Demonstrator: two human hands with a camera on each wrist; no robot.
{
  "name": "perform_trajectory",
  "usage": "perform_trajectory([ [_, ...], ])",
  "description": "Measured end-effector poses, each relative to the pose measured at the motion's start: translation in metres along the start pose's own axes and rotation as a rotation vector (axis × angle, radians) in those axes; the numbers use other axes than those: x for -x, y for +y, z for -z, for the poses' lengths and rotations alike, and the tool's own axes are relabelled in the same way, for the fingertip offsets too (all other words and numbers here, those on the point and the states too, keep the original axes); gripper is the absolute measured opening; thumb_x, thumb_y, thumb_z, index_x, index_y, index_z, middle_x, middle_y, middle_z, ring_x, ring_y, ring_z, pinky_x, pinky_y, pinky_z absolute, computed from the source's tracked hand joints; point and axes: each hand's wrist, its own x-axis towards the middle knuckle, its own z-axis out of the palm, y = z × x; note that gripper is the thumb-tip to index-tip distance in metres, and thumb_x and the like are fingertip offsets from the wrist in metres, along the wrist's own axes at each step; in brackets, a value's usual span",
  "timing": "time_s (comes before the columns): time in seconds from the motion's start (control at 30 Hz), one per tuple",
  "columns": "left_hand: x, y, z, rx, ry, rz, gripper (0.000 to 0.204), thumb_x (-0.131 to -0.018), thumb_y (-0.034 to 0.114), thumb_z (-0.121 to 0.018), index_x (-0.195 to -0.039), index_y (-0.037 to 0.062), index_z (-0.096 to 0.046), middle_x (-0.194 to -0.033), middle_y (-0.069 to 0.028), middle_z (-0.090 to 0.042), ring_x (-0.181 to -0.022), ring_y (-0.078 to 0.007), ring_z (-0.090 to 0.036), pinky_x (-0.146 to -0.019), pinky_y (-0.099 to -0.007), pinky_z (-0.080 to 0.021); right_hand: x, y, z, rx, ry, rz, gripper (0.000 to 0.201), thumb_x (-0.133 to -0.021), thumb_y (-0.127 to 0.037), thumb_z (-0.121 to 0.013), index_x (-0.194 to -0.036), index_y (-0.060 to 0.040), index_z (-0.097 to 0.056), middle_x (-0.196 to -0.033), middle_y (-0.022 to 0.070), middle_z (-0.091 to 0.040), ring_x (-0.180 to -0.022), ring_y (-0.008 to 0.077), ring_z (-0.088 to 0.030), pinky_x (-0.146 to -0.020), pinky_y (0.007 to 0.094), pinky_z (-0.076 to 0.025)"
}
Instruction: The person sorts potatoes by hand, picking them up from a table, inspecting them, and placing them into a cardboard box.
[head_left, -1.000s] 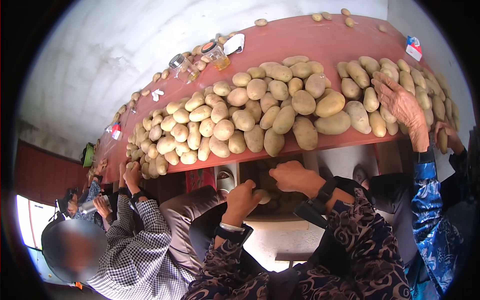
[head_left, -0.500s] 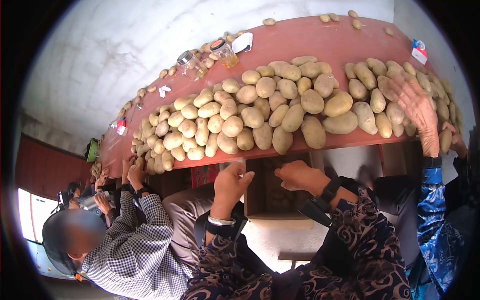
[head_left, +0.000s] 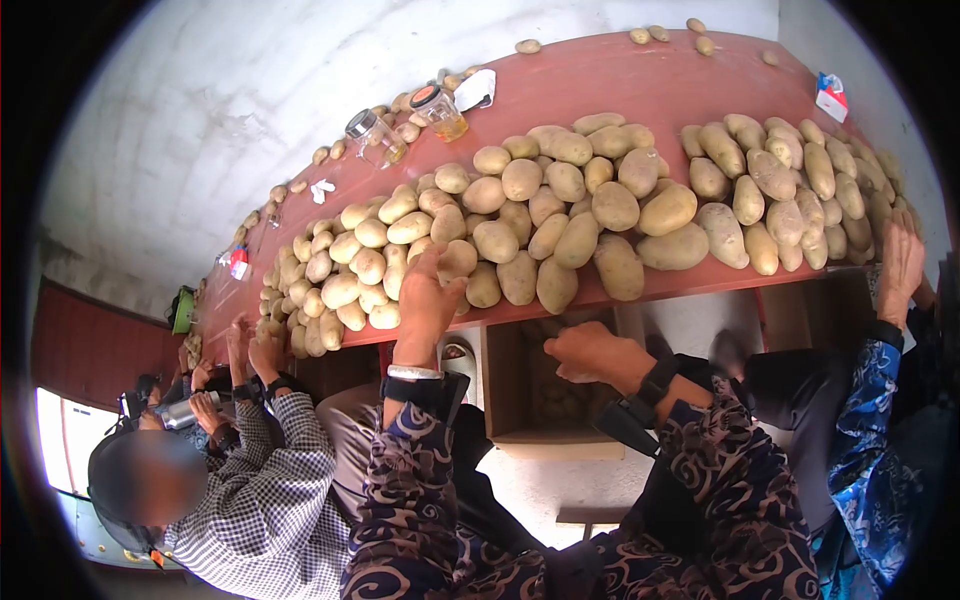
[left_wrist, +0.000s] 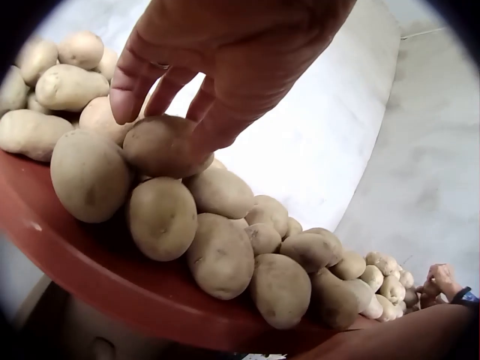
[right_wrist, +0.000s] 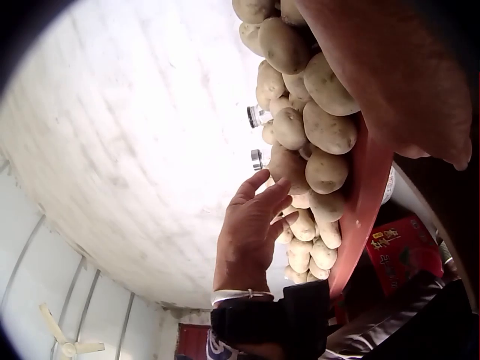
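Observation:
My left hand (head_left: 428,305) reaches over the table edge to the front of a long potato pile. In the left wrist view, its thumb and fingers span a brownish potato (left_wrist: 161,146) on top of others. Rounder potatoes (left_wrist: 163,219) lie just below it along the edge. My right hand (head_left: 598,357) hangs over an open cardboard box (head_left: 560,440) under the table edge, its fingers loosely curled with nothing seen in them. Several potatoes (head_left: 560,400) lie in the shadowed bottom of the box. Only a blurred part of the right hand shows in the right wrist view.
The red table (head_left: 590,80) also bears two glass jars (head_left: 440,115), a white cloth (head_left: 475,90) and a tissue box (head_left: 831,98). Another person's hand (head_left: 900,255) is by the right-hand potatoes. At left sits a person in a checked shirt (head_left: 265,470).
My left hand held a potato over the box a second ago, then was bare near the table edge; now it is up at the pile. The neighbour's hand has moved right.

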Motion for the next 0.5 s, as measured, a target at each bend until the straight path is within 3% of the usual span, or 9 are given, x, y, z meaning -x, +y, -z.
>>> perform_trajectory([
  [0.07,-0.002,-0.004,-0.008,-0.012,-0.062,0.069,0.053,-0.065,0.008,-0.068,-0.114,0.0034,-0.05,-0.102,-0.0135,-0.055,-0.09,-0.0225,-0.054,-0.079,-0.0307,-0.044,0.0,0.0,0.001,0.004,0.011,-0.01,0.018,-0.069,-0.009,-0.054,-0.085,-0.0048,-0.062,-0.081,0.0147,-0.063,-0.08,0.0298,-0.061,-0.068,0.0391,-0.049],
  [0.13,-0.004,-0.011,-0.02,0.027,-0.051,0.128,0.055,-0.065,0.009,-0.069,-0.115,0.0043,-0.048,-0.103,-0.0128,-0.055,-0.089,-0.0227,-0.055,-0.078,-0.03,-0.045,-0.001,0.001,0.0,0.0,-0.04,-0.022,0.023,-0.071,-0.019,-0.058,-0.09,-0.0044,-0.057,-0.082,0.0144,-0.06,-0.082,0.031,-0.059,-0.069,0.0397,-0.047],
  [0.23,-0.006,-0.019,-0.032,-0.009,0.06,0.052,0.056,-0.065,0.011,-0.07,-0.116,0.0047,-0.047,-0.102,-0.0123,-0.055,-0.087,-0.0208,-0.055,-0.077,-0.0283,-0.045,-0.001,0.0,0.001,0.006,-0.046,-0.026,0.023,-0.072,-0.019,-0.058,-0.09,-0.0043,-0.057,-0.083,0.0144,-0.06,-0.082,0.0307,-0.059,-0.07,0.0399,-0.047],
  [0.37,-0.007,-0.015,-0.029,-0.044,0.072,0.07,0.053,-0.065,0.012,-0.07,-0.113,0.0045,-0.049,-0.098,-0.0116,-0.056,-0.084,-0.0175,-0.056,-0.074,-0.0269,-0.047,-0.001,0.001,0.0,-0.001,-0.024,-0.024,0.023,-0.073,-0.02,-0.058,-0.091,-0.0044,-0.057,-0.084,0.0143,-0.06,-0.083,0.0308,-0.059,-0.07,0.04,-0.047],
  [0.43,-0.005,-0.018,-0.026,0.178,0.087,0.115,0.049,-0.066,0.014,-0.07,-0.11,0.0051,-0.051,-0.092,-0.0103,-0.058,-0.08,-0.0155,-0.056,-0.07,-0.0264,-0.047,-0.003,0.0,0.002,0.005,-0.011,-0.002,0.023,-0.074,-0.02,-0.058,-0.091,-0.0044,-0.057,-0.083,0.0141,-0.06,-0.083,0.031,-0.059,-0.07,0.0401,-0.047],
  [0.5,0.002,-0.01,-0.017,0.151,0.081,0.12,0.048,-0.066,0.014,-0.07,-0.109,0.0046,-0.051,-0.09,-0.0094,-0.058,-0.079,-0.0152,-0.056,-0.068,-0.0261,-0.047,-0.001,-0.003,0.005,-0.04,0.078,0.016,0.021,-0.073,-0.018,-0.057,-0.089,-0.0039,-0.058,-0.082,0.0149,-0.061,-0.082,0.0313,-0.059,-0.07,0.0404,-0.047],
])
